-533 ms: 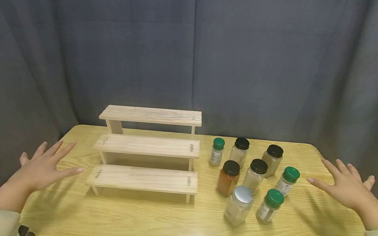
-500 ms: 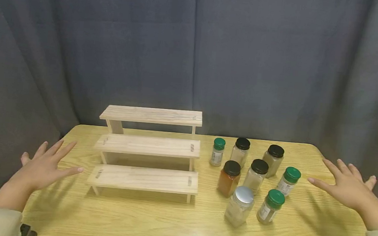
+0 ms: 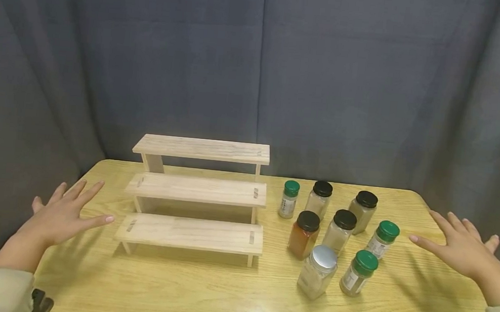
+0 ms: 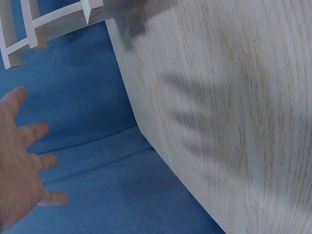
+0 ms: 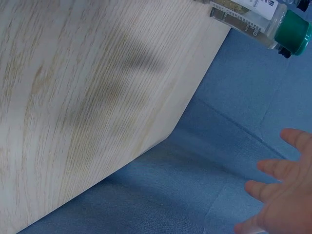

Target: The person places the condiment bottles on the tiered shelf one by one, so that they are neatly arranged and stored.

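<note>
In the head view my left hand (image 3: 63, 213) hovers over the table's left side with fingers spread, holding nothing. A three-tier wooden shelf (image 3: 194, 233) stands just to its right, its boards bare. My right hand (image 3: 465, 246), also spread and holding nothing, hovers at the right. Nearest to it is a green-capped spice jar (image 3: 378, 244). Further green-capped jars (image 3: 354, 279) stand close by, along with black-capped jars (image 3: 337, 235), one holding orange-red contents (image 3: 302, 240). A clear jar with a silver lid (image 3: 316, 278) stands at the front of the group. All the jars are upright.
The light wooden table (image 3: 166, 292) has rounded far corners. A dark curtain (image 3: 327, 83) hangs behind it and at both sides. Between the shelf and the jars runs a narrow strip of tabletop. Dark wrist mounts (image 3: 41, 302) sit at the sleeves.
The head view has shifted slightly. Both hands keep their spread pose, and the shelf and jars stay in place on the table.
</note>
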The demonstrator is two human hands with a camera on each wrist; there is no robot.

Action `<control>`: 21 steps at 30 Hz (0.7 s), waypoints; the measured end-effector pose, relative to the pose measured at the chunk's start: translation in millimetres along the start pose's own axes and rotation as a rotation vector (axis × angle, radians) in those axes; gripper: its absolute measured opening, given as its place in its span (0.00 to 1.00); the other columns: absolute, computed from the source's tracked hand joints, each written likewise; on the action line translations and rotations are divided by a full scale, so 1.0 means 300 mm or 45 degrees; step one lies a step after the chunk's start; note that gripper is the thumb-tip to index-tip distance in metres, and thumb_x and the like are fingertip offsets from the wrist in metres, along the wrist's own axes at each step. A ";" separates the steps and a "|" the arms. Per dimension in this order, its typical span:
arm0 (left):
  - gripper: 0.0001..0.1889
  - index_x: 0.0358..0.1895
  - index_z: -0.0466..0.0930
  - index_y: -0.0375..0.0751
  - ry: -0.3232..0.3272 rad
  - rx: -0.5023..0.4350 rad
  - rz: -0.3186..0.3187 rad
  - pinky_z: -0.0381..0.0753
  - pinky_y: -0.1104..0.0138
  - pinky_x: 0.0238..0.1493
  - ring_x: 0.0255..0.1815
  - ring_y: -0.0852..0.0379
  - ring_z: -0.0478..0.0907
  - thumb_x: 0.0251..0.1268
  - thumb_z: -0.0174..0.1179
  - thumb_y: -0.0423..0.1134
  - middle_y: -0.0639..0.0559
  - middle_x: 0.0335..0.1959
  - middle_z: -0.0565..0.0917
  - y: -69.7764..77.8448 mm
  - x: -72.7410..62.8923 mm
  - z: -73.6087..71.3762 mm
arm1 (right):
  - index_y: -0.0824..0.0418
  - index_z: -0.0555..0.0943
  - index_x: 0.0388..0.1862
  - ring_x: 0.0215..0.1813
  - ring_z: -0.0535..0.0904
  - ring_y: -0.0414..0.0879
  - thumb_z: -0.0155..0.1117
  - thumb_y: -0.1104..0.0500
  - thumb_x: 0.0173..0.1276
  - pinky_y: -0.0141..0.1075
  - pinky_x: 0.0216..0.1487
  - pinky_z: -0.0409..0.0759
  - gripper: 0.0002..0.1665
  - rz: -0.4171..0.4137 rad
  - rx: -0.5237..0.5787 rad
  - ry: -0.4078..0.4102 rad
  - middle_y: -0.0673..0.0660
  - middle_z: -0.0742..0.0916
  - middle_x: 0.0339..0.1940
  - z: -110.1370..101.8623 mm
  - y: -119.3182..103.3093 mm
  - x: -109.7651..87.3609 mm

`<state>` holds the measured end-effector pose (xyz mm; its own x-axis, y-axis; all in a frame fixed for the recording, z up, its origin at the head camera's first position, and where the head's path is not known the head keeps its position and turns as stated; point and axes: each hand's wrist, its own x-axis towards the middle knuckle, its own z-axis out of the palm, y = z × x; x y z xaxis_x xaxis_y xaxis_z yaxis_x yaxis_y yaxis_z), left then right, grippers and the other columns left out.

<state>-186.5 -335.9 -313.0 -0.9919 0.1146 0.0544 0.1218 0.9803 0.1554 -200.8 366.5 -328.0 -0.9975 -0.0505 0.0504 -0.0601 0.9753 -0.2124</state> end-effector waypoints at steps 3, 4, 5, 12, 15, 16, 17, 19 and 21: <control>0.45 0.68 0.39 0.47 0.002 -0.004 0.001 0.31 0.27 0.37 0.58 0.23 0.34 0.52 0.44 0.67 0.28 0.63 0.43 0.004 -0.002 -0.004 | 0.66 0.42 0.66 0.56 0.37 0.79 0.45 0.33 0.58 0.73 0.37 0.23 0.52 -0.009 0.003 0.005 0.80 0.47 0.60 0.005 -0.002 0.004; 0.45 0.68 0.39 0.46 0.003 -0.005 0.002 0.31 0.27 0.37 0.58 0.23 0.34 0.52 0.44 0.67 0.28 0.63 0.44 0.006 -0.003 -0.005 | 0.66 0.41 0.66 0.56 0.37 0.79 0.45 0.33 0.58 0.73 0.37 0.23 0.52 -0.012 0.005 0.005 0.80 0.47 0.60 0.007 -0.004 0.005; 0.45 0.68 0.40 0.46 0.005 -0.006 0.003 0.31 0.27 0.38 0.58 0.24 0.34 0.51 0.44 0.67 0.28 0.63 0.44 0.007 -0.004 -0.005 | 0.65 0.41 0.67 0.56 0.37 0.79 0.46 0.34 0.58 0.73 0.37 0.23 0.52 -0.016 0.010 0.006 0.80 0.47 0.60 0.008 -0.006 0.007; 0.45 0.68 0.38 0.51 0.032 -0.012 0.057 0.33 0.28 0.39 0.60 0.26 0.35 0.51 0.46 0.67 0.28 0.63 0.47 0.020 -0.001 0.018 | 0.67 0.42 0.66 0.58 0.37 0.77 0.46 0.37 0.60 0.73 0.39 0.27 0.50 -0.056 0.113 -0.026 0.80 0.48 0.60 0.022 -0.021 0.009; 0.44 0.68 0.38 0.53 0.058 -0.051 0.086 0.35 0.29 0.41 0.61 0.27 0.35 0.52 0.48 0.65 0.29 0.63 0.47 0.019 -0.003 0.033 | 0.69 0.43 0.66 0.59 0.40 0.76 0.46 0.39 0.62 0.74 0.39 0.33 0.48 -0.073 0.179 -0.026 0.79 0.50 0.60 0.030 -0.030 0.009; 0.44 0.68 0.39 0.54 0.067 -0.065 0.094 0.36 0.29 0.41 0.61 0.27 0.36 0.52 0.49 0.64 0.29 0.63 0.48 0.018 -0.005 0.038 | 0.69 0.43 0.66 0.58 0.42 0.76 0.46 0.40 0.62 0.74 0.40 0.35 0.47 -0.083 0.202 -0.020 0.79 0.51 0.60 0.032 -0.033 0.009; 0.44 0.68 0.39 0.53 0.075 -0.080 0.102 0.37 0.29 0.41 0.60 0.27 0.37 0.52 0.50 0.63 0.29 0.63 0.48 0.017 -0.007 0.043 | 0.70 0.43 0.66 0.58 0.43 0.76 0.46 0.41 0.63 0.73 0.40 0.37 0.46 -0.092 0.232 -0.017 0.79 0.52 0.60 0.035 -0.036 0.010; 0.43 0.68 0.40 0.53 0.079 -0.110 0.119 0.38 0.30 0.41 0.60 0.26 0.39 0.52 0.51 0.62 0.30 0.64 0.48 0.012 -0.010 0.054 | 0.70 0.42 0.66 0.58 0.46 0.76 0.47 0.43 0.63 0.72 0.42 0.43 0.46 -0.099 0.303 -0.018 0.78 0.52 0.61 0.036 -0.044 0.011; 0.43 0.68 0.40 0.53 0.071 -0.126 0.132 0.39 0.30 0.41 0.59 0.26 0.41 0.52 0.52 0.61 0.31 0.64 0.48 0.007 -0.011 0.067 | 0.69 0.41 0.66 0.57 0.47 0.77 0.46 0.44 0.64 0.70 0.43 0.48 0.45 -0.099 0.371 -0.028 0.78 0.51 0.62 0.038 -0.052 0.012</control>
<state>-183.5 -331.1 -332.6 -0.9708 0.2022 0.1293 0.2287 0.9428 0.2424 -203.9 348.8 -335.6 -0.9899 -0.1299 0.0572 -0.1414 0.8657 -0.4802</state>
